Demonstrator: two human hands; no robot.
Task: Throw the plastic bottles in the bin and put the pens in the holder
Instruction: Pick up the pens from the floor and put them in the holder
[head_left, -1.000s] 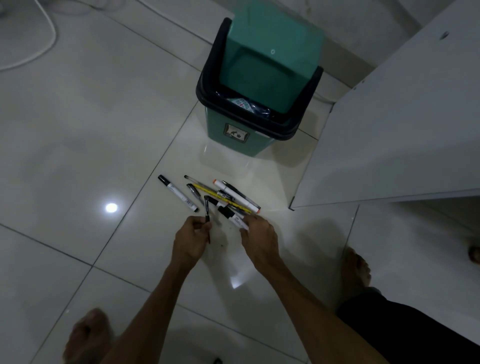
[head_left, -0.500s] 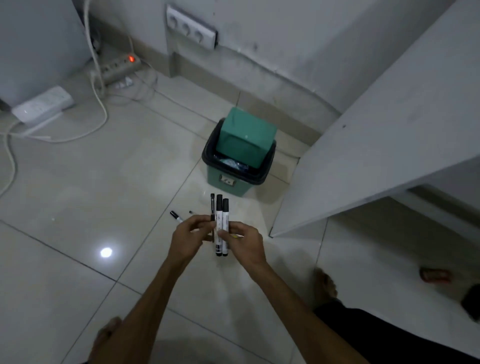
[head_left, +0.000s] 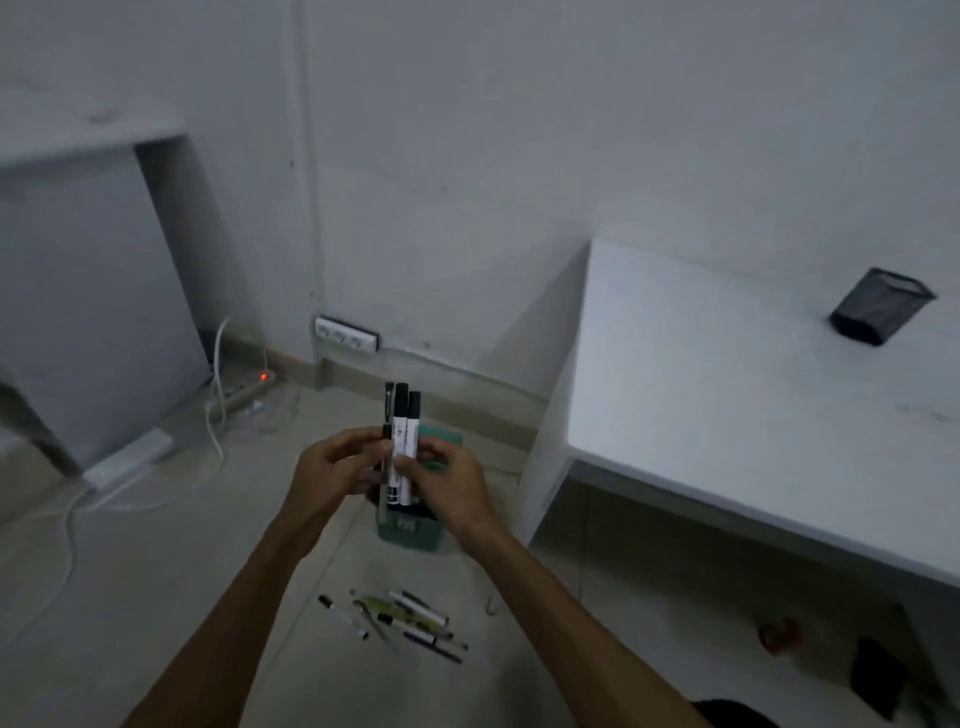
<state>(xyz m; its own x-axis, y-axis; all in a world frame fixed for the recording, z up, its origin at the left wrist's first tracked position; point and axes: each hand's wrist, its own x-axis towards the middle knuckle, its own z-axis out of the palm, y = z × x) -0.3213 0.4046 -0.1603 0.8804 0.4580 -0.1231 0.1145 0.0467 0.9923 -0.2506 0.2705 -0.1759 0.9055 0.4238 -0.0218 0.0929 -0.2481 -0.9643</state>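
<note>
A small bundle of pens and markers stands upright between both hands in mid-air. My left hand and my right hand both grip the bundle from either side. Behind and below the hands stands the green bin, mostly hidden by them. Several more pens and markers lie scattered on the floor tiles below. A black mesh pen holder stands on the white desk at the right, far from the hands.
A wall socket strip and a power strip with a red light sit near the wall, with white cables trailing over the floor at left. A grey cabinet stands at left. Dark objects lie under the desk.
The view has risen and tilted up from the floor. Both hands lifted the bundle of pens off the floor and now hold it higher, with the desk top and holder in sight.
</note>
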